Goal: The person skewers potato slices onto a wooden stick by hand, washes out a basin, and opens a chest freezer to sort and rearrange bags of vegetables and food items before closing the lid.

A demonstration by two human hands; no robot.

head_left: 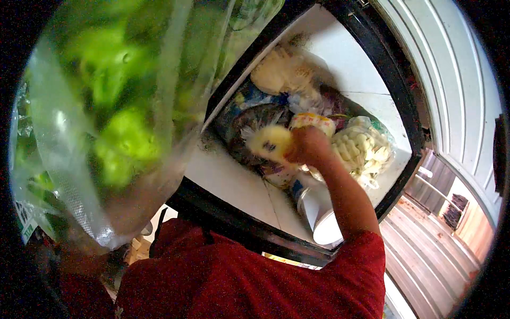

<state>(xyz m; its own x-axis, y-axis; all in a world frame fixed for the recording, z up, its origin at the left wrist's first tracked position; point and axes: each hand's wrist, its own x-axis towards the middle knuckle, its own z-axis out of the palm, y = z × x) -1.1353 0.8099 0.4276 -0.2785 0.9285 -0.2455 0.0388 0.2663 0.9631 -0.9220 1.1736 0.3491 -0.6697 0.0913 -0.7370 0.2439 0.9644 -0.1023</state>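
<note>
Inside the white chest point(366, 58), my right hand point(313, 146) is closed on a pale yellow item point(270, 143) with dark marks, blurred by motion; its kind cannot be made out. Beside that hand are a patterned yellow-and-white package point(313, 122) and a clear bag of pale, chunky pieces point(364, 149). Close to the camera at left, a large clear plastic bag point(90, 212) of green vegetables point(125, 143) is held up against my left arm. The bag hides my left hand and its fingers.
Deeper in the chest lie a bag of beige food point(284, 72) and a dark bundle in plastic point(260, 127). A white cylindrical container point(321, 215) leans near the front corner. The chest has a black rim point(228, 218); a ribbed white wall point(451, 64) stands right.
</note>
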